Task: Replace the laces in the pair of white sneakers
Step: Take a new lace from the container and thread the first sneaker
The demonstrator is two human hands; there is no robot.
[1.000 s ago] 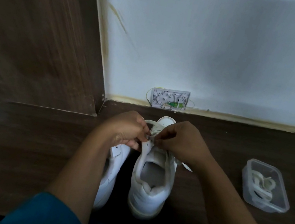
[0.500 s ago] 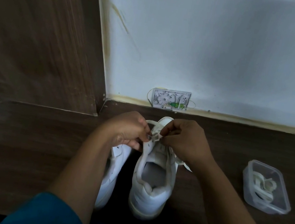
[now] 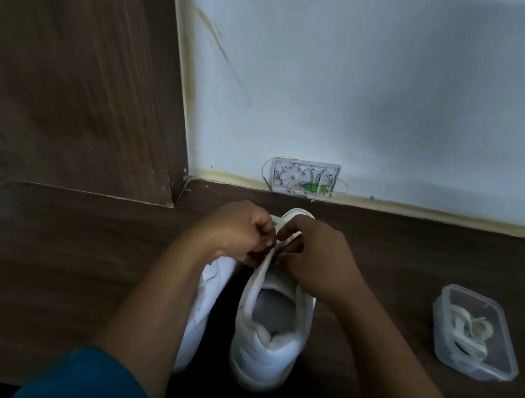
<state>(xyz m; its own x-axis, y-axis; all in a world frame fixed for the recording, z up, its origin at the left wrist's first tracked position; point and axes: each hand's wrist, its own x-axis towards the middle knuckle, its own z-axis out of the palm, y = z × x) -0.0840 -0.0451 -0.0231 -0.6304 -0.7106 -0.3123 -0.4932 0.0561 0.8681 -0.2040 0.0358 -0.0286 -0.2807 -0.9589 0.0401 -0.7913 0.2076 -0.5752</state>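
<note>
On the wooden floor (image 3: 37, 248) stand side by side the left sneaker (image 3: 204, 297) and the right sneaker (image 3: 267, 349) — a clear container (image 3: 474, 333) well apart. The left hand (image 3: 235, 229) and right hand (image 3: 320, 260) both pinch the lace (image 3: 293, 237) over the right sneaker.

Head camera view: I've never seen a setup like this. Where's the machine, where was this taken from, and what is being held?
There is no machine here: a person wears a wide-angle camera on the head, looking down at their own two hands. The left hand and the right hand meet over the front of a white sneaker, both pinching its lace near the eyelets; the exact grip is hidden. The second sneaker stands beside it, partly under the left forearm. Both stand on a dark wooden surface by a pale wall. To the right sits a clear plastic container holding coiled laces. A small plate is fixed low on the wall.
</note>
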